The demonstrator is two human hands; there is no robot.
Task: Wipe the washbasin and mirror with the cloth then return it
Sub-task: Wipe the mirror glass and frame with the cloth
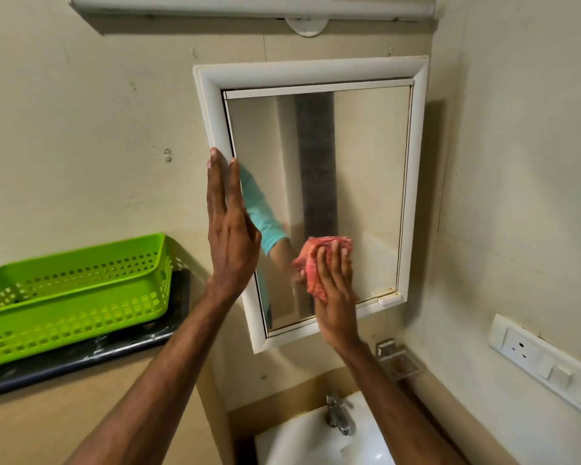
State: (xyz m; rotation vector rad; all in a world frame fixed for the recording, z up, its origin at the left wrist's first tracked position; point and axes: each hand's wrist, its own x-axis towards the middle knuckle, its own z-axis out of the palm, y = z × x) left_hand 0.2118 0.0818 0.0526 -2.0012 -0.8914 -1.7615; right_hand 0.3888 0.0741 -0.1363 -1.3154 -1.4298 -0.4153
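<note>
A white-framed mirror (366,182) hangs on the beige wall. My right hand (336,290) presses a bunched red cloth (311,263) flat against the lower middle of the glass. My left hand (230,229) lies flat with its fingers straight on the mirror's left frame edge, holding nothing. The white washbasin (302,441) with a chrome tap (337,414) sits below the mirror at the bottom of the view. The glass reflects a turquoise sleeve and the cloth.
A green plastic basket (74,297) stands on a dark shelf (81,360) at the left. A metal soap holder (399,360) is fixed under the mirror's right corner. A white switch and socket panel (544,360) is on the right wall. A tube light (249,6) runs overhead.
</note>
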